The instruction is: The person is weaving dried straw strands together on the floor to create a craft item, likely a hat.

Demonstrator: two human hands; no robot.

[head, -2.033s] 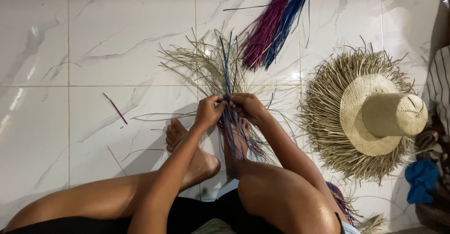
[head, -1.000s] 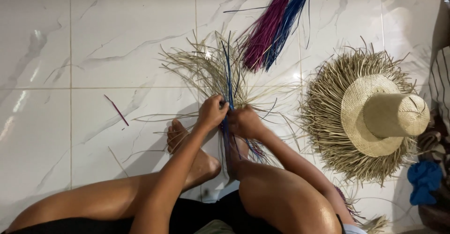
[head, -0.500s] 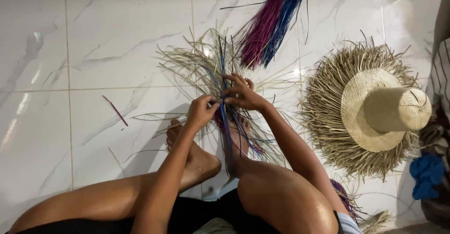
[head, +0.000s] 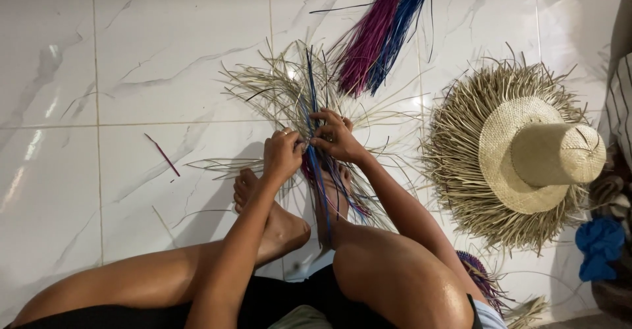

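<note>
1. Head view looks straight down on someone sitting on the white tiled floor [head: 99, 72], knees drawn up, with a fan of pale straw strands [head: 276, 92] spread out just past the feet
2. Left hand [head: 282, 154] is curled tight, pinching strands where they cross, likely to keep the woven part from slipping
3. Right hand [head: 337, 135] touches it, fingers bent around the blue strands [head: 313, 88] that stand up through the straw
4. One foot [head: 332, 194] lies over the near ends of the strands, seemingly pinning them flat so both hands stay free
5. Bundle of purple and blue strands [head: 378, 32] lies just beyond the straw, within reach
6. Straw hat [head: 533, 154] with a loose fringed brim sits well apart to the right, beside a blue cloth [head: 599, 246]
</note>
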